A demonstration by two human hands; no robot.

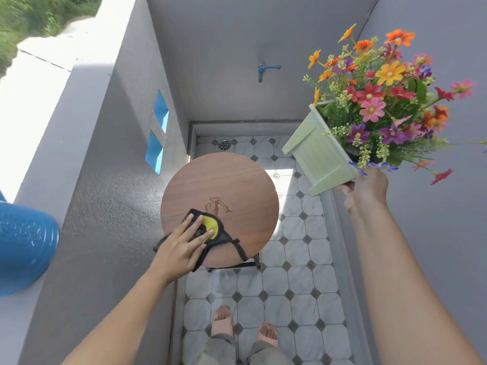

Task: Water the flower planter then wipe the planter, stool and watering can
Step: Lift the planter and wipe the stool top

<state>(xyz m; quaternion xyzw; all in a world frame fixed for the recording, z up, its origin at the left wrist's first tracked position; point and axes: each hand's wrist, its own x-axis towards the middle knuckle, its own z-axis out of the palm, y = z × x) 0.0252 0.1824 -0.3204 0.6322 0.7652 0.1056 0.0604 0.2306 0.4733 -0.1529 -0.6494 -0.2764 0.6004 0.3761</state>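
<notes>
Black-and-yellow cloth (210, 229) lies under the left grip (181, 246), whose fingers are flat and spread, pressing it onto the near left edge of the round wooden stool (232, 180). A small puddle (217, 205) sits just beyond the cloth. The right grip (366, 191) is clamped on the base of the green planter (316, 156), held tilted in the air to the right of the stool, its flowers (382, 96) pointing up and away.

Walls: grey plaster walls (224, 35) close you in, a blue tap (266, 70) ahead.
Floor: white tiles (300, 280) with dark diamonds, a round drain (224, 144) in your far-left corner.
Light: sun on the left ledge (47, 56).
</notes>
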